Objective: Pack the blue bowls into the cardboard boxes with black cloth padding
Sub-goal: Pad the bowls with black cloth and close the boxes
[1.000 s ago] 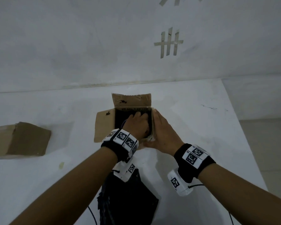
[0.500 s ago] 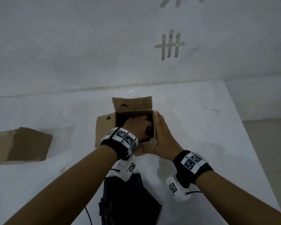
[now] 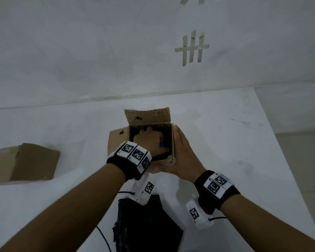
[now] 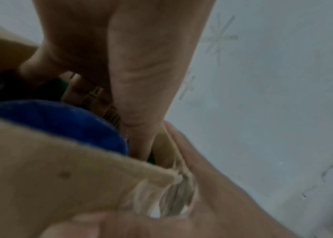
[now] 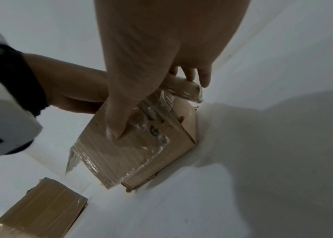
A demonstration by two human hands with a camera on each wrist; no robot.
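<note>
Blue bowl (image 4: 63, 122) lies beneath left hand (image 3: 149, 140) fingers inside box (image 3: 149, 115).

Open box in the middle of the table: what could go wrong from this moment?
The left hand is deep inside the open box on the blue bowl; pulling out could drag the black cloth up. Only the right hand braces the box's side, so it might slide or tip.
</note>
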